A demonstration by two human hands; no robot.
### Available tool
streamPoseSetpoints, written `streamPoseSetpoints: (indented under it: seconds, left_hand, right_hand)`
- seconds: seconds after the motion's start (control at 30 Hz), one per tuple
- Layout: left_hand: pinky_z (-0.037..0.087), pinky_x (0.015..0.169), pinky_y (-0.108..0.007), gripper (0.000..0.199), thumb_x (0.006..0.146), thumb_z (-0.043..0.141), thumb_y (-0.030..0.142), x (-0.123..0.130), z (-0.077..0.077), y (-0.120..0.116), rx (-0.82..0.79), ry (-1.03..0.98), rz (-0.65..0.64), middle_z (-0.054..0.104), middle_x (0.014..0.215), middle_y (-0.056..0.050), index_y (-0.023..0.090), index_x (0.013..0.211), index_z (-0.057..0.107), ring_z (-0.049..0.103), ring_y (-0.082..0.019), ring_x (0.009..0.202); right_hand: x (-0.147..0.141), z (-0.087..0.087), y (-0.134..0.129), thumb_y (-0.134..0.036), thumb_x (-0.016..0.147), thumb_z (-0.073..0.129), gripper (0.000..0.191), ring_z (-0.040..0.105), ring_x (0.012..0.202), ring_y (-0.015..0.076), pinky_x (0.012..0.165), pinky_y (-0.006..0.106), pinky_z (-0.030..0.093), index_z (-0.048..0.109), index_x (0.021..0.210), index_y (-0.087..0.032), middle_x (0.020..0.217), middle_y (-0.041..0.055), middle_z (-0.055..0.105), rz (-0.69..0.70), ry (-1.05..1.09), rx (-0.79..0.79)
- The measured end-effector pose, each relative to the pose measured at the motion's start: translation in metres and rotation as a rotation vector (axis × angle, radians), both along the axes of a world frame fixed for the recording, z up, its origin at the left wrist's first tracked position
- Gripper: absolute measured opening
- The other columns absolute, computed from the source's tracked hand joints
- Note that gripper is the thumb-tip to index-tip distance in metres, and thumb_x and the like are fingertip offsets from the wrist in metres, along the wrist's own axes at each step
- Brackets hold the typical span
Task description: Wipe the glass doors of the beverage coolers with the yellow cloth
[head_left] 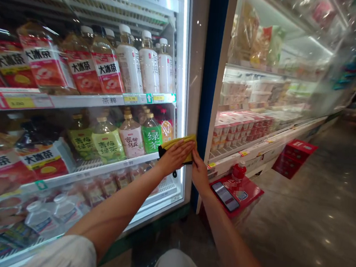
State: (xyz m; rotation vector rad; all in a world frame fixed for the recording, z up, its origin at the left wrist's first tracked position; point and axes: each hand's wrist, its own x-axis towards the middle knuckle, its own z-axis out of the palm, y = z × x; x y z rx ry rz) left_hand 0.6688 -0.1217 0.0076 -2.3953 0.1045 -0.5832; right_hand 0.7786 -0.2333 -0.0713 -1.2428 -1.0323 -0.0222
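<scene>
A yellow cloth (174,142) with a dark underside lies against the glass door of a lit drinks cooler, close to the door's right frame (192,88). My left hand (176,155) presses on it, fingers together and stretched across the cloth toward the right. At the cloth's right end is my right hand (199,169), its fingertips pinched on that end by the frame; part of its grip is hidden. A small black loop (174,174) shows below my left hand. Behind the glass, next to the cloth, stands a green tea bottle (151,134).
Shelves of bottled drinks (102,67) fill the cooler. On the right, an open chilled case (244,127) holds stacked cups. A red box (250,193) beside my right forearm carries a phone (225,196) and a red bottle (239,171). Another red box (293,159) is farther back.
</scene>
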Motion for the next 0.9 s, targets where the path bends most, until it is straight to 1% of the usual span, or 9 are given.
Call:
streamPoseSetpoints:
  seconds: [0.07,0.13,0.2,0.33,0.4,0.57,0.63,0.83,0.9]
  left_hand:
    - [0.01,0.131,-0.043,0.081,0.09,0.055,0.027,0.008,0.02,-0.001,-0.027,-0.054,0.037,0.019,0.168,-0.017,-0.001,0.158,0.023,0.007,-0.025,0.159]
    - [0.01,0.131,-0.043,0.081,0.092,0.053,0.029,0.013,0.024,-0.004,-0.045,-0.093,0.07,0.015,0.169,-0.018,-0.002,0.159,0.021,0.003,-0.026,0.159]
    - [0.013,0.131,-0.041,0.078,0.093,0.051,0.029,0.01,0.009,-0.007,-0.046,-0.084,0.083,0.014,0.169,-0.018,-0.002,0.158,0.022,0.005,-0.026,0.158]
    - [0.018,0.13,-0.039,0.076,0.091,0.053,0.025,-0.011,-0.038,-0.01,-0.012,0.02,0.057,0.021,0.168,-0.017,0.002,0.159,0.026,0.016,-0.025,0.157]
    - [0.02,0.13,-0.038,0.077,0.091,0.054,0.023,-0.018,-0.044,-0.008,-0.001,0.044,0.036,0.024,0.167,-0.015,0.005,0.16,0.025,0.021,-0.023,0.156]
    - [0.017,0.131,-0.038,0.073,0.095,0.049,0.026,-0.017,-0.01,-0.002,-0.036,-0.088,0.074,0.024,0.167,-0.014,0.003,0.16,0.023,0.015,-0.022,0.158]
    - [0.016,0.131,-0.04,0.071,0.097,0.047,0.028,-0.018,-0.009,-0.002,-0.041,-0.141,0.113,0.022,0.167,-0.012,0.004,0.16,0.024,0.014,-0.022,0.158]
    - [0.027,0.127,-0.032,0.062,0.094,0.047,0.016,-0.041,-0.079,-0.006,0.024,-0.088,0.093,0.027,0.166,-0.008,0.007,0.155,0.038,0.031,-0.017,0.153]
    - [0.028,0.126,-0.03,0.06,0.094,0.047,0.015,-0.042,-0.085,-0.007,0.026,-0.077,0.079,0.028,0.165,-0.007,0.007,0.154,0.04,0.032,-0.016,0.152]
  right_hand:
    - [0.005,0.019,0.008,-0.016,0.091,0.042,0.063,0.037,0.15,0.0157,0.129,0.04,0.024,0.048,0.153,-0.026,0.157,-0.0008,0.049,-0.024,-0.045,0.036]
    - [0.006,0.023,0.014,-0.013,0.091,0.039,0.066,0.033,0.152,0.0138,0.129,0.039,0.021,0.042,0.156,-0.027,0.159,-0.0016,0.047,-0.046,-0.079,0.043]
    - [0.001,0.006,0.016,-0.011,0.092,0.036,0.067,0.029,0.154,0.0136,0.13,0.039,0.02,0.038,0.158,-0.026,0.161,-0.001,0.043,-0.07,-0.105,0.002]
    - [-0.02,-0.054,0.014,-0.013,0.094,0.034,0.066,0.025,0.156,0.0167,0.129,0.044,0.023,0.033,0.16,-0.024,0.164,0.0028,0.037,-0.109,-0.112,-0.128]
    - [-0.026,-0.063,0.014,-0.015,0.096,0.035,0.064,0.026,0.155,0.0184,0.128,0.047,0.025,0.033,0.16,-0.023,0.164,0.0045,0.037,-0.122,-0.097,-0.144]
    - [-0.02,-0.016,0.027,-0.02,0.101,0.034,0.06,0.024,0.156,0.0173,0.129,0.045,0.023,0.033,0.16,-0.025,0.166,0.0032,0.034,-0.131,-0.11,-0.064]
    - [-0.021,-0.011,0.03,-0.02,0.102,0.031,0.059,0.021,0.156,0.0162,0.129,0.045,0.022,0.031,0.161,-0.025,0.166,0.003,0.032,-0.133,-0.125,-0.046]
    - [-0.045,-0.093,0.021,-0.025,0.104,0.03,0.058,0.022,0.156,0.021,0.127,0.051,0.027,0.028,0.162,-0.024,0.167,0.0074,0.03,-0.149,-0.104,-0.115]
    - [-0.046,-0.099,0.021,-0.027,0.104,0.031,0.057,0.025,0.155,0.0212,0.127,0.051,0.028,0.03,0.161,-0.024,0.166,0.0081,0.033,-0.144,-0.082,-0.123]
